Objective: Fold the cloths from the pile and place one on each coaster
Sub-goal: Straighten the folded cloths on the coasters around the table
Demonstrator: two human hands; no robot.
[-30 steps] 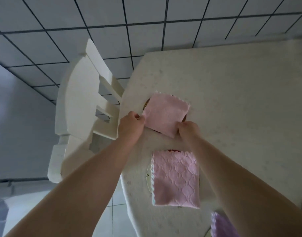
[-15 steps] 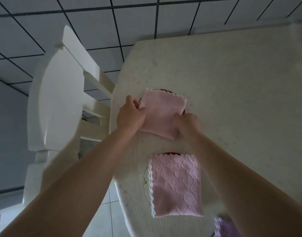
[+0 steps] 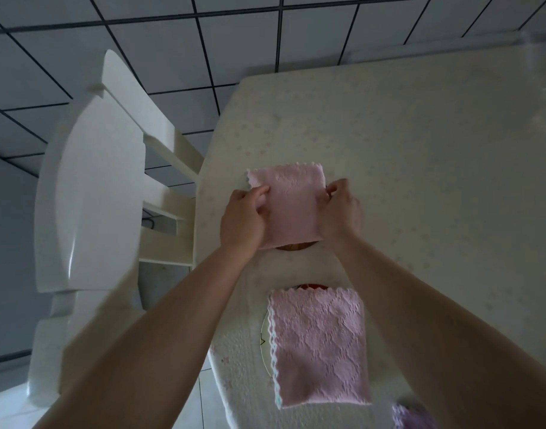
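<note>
- Pinching the left edge of the far pink cloth (image 3: 292, 205) is the left hand (image 3: 242, 219), with its fingers curled onto the cloth.
- The right hand (image 3: 343, 212) is pinching the right edge of that same cloth, with its fingers bent round the side.
- The cloth is lying folded between the two hands, flat on the table (image 3: 435, 165).
- A dark round coaster (image 3: 292, 246) is peeking out from under the edge of the cloth nearest the wrists, so the cloth is sitting on it.
- I think the step in hand is setting this cloth straight on its coaster.
- Closer to the body than the hands, a second pink cloth (image 3: 319, 348) is lying folded on another coaster (image 3: 310, 287), which is showing only a thin rim.
- That one is looking done already.
- By the right arm, low in the corner, a bit of purple cloth (image 3: 409, 418) is peeking in, and it may be the pile.
- To the left of the left hand a white chair (image 3: 89, 193) is standing by the table.
- Next, I think both hands are needing to let go gently, so the fold is not popping open.
- Then one hand is needing to reach back for another cloth.
</note>
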